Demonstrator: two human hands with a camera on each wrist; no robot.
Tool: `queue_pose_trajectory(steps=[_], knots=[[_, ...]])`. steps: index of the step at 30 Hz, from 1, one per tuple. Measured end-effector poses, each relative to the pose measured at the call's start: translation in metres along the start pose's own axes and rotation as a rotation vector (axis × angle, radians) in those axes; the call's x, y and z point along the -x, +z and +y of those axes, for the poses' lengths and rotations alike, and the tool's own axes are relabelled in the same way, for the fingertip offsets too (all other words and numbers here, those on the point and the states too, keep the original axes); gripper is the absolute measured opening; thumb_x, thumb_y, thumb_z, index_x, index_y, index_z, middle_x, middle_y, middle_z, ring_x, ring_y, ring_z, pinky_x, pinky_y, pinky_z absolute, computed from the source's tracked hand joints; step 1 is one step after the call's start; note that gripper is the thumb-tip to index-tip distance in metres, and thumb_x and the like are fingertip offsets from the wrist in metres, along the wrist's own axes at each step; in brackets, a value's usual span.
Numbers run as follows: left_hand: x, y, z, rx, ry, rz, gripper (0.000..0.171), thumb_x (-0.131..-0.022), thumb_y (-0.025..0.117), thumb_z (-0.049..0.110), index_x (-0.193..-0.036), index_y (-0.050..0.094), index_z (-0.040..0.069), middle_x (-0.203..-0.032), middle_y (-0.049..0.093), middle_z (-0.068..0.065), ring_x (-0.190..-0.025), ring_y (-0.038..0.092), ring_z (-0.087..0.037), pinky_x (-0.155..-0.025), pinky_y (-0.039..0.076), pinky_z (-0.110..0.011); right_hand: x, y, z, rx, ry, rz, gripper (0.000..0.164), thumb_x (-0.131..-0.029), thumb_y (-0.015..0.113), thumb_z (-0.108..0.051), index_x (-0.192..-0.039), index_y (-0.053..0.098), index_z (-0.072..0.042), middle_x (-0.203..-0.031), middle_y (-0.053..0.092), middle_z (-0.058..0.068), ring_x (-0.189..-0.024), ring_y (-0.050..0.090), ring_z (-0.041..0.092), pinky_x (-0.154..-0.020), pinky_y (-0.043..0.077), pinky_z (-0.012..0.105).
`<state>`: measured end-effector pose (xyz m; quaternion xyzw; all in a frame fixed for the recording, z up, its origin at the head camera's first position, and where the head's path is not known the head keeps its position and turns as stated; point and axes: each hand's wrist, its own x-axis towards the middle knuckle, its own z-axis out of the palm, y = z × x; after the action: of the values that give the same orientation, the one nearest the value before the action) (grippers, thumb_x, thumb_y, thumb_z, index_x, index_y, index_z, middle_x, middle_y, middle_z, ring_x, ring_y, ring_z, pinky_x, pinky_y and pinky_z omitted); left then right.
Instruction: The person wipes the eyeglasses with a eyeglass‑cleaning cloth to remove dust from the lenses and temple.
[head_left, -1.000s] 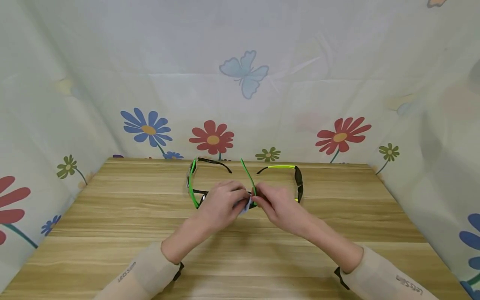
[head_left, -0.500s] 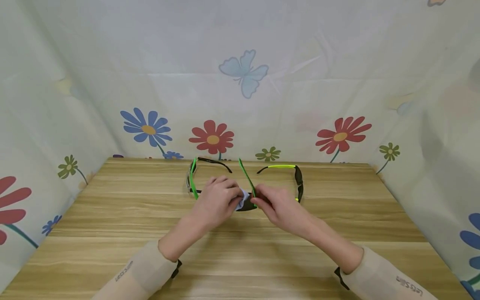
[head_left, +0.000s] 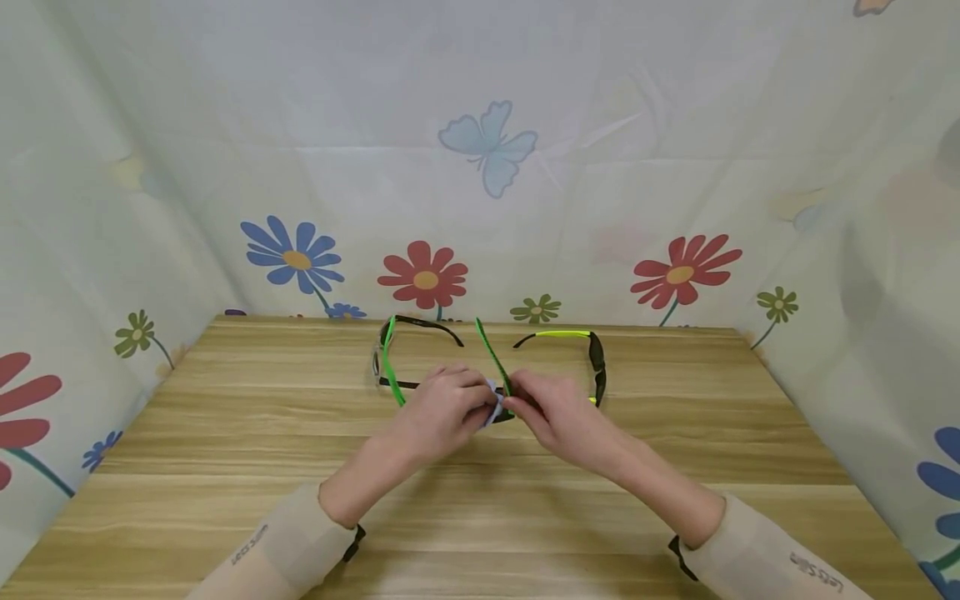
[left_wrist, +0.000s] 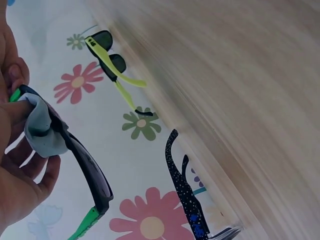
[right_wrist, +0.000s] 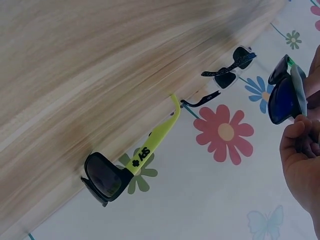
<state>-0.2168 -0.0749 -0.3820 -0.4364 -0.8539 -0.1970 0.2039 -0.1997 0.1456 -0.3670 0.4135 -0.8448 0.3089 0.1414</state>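
Note:
Both hands hold a pair of sunglasses with a black frame and green temples above the table. My left hand pinches a light blue cloth against the lens nearer my right hand. In the left wrist view, the cloth is folded over the black frame. My right hand grips the same sunglasses at their right end, by the temple's hinge. The right wrist view shows their dark blue lens, with the cloth behind it. My left hand hides much of the frame in the head view.
Sunglasses with yellow temples rest open on the wooden table, behind the right hand. Black speckled sunglasses rest behind the left hand. A flower-printed curtain stands along the table's back and sides.
My left hand slid left with the cloth, baring part of the lens, then came back right over it. The green-templed sunglasses tilted slightly. My right hand stays almost still.

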Motion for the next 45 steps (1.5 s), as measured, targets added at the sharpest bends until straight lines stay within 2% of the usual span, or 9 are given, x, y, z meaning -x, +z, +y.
queue_pose_trajectory(steps=[8,16,19,26,31,38,45], knots=[[-0.001,0.003,0.0,0.017,-0.01,0.006,0.006,-0.092,0.078,0.012,-0.099,0.078,0.011,-0.1,0.072,0.0,-0.099,0.065,-0.02,-0.089,0.052,-0.046,0.001,0.002,-0.003,0.025,-0.009,-0.01,0.004,-0.101,0.065,-0.007,-0.1,0.062,-0.01,-0.079,0.055,-0.01,-0.062,0.044,0.003,-0.054,0.041,0.021],[0.0,0.003,-0.002,-0.107,0.029,0.001,0.005,-0.093,0.078,0.014,-0.098,0.078,0.013,-0.099,0.072,0.001,-0.099,0.063,-0.021,-0.09,0.05,-0.042,0.002,0.002,-0.003,0.003,0.02,-0.019,0.006,-0.102,0.064,-0.008,-0.098,0.06,-0.011,-0.074,0.053,-0.007,-0.06,0.042,0.003,-0.053,0.041,0.022],[0.0,0.0,-0.004,-0.115,0.023,-0.017,0.006,-0.093,0.078,0.014,-0.099,0.079,0.013,-0.101,0.073,0.0,-0.1,0.064,-0.022,-0.09,0.05,-0.043,0.002,0.001,-0.002,-0.006,0.025,-0.017,0.009,-0.102,0.064,-0.007,-0.096,0.059,-0.011,-0.073,0.05,-0.008,-0.059,0.041,0.002,-0.052,0.04,0.023],[0.001,-0.008,-0.005,-0.066,-0.027,-0.068,0.007,-0.092,0.079,0.012,-0.098,0.08,0.014,-0.104,0.072,0.0,-0.103,0.063,-0.022,-0.093,0.049,-0.046,0.001,-0.001,0.0,0.01,0.017,0.007,0.006,-0.101,0.065,-0.007,-0.097,0.061,-0.009,-0.075,0.05,-0.01,-0.06,0.042,0.002,-0.051,0.04,0.022],[0.001,-0.01,-0.005,-0.018,-0.012,-0.089,0.006,-0.091,0.08,0.012,-0.096,0.079,0.014,-0.101,0.071,0.001,-0.102,0.063,-0.021,-0.096,0.048,-0.047,0.001,-0.003,0.001,0.008,0.016,0.018,0.004,-0.101,0.066,-0.007,-0.098,0.063,-0.009,-0.075,0.051,-0.011,-0.059,0.042,0.001,-0.051,0.04,0.022],[0.002,-0.007,-0.006,0.019,0.023,-0.086,0.004,-0.091,0.079,0.012,-0.096,0.079,0.013,-0.099,0.071,0.001,-0.097,0.064,-0.019,-0.091,0.049,-0.045,0.001,-0.002,0.002,0.024,0.001,0.023,0.009,-0.1,0.067,-0.006,-0.096,0.061,-0.011,-0.073,0.048,-0.011,-0.058,0.04,0.0,-0.05,0.038,0.021],[0.0,-0.006,-0.004,0.085,0.04,-0.064,0.005,-0.093,0.076,0.008,-0.097,0.078,0.011,-0.099,0.072,0.0,-0.095,0.065,-0.019,-0.085,0.051,-0.044,0.001,0.002,0.005,0.047,-0.024,0.036,0.007,-0.099,0.067,-0.004,-0.097,0.062,-0.009,-0.073,0.052,-0.009,-0.058,0.04,0.001,-0.051,0.038,0.021]])
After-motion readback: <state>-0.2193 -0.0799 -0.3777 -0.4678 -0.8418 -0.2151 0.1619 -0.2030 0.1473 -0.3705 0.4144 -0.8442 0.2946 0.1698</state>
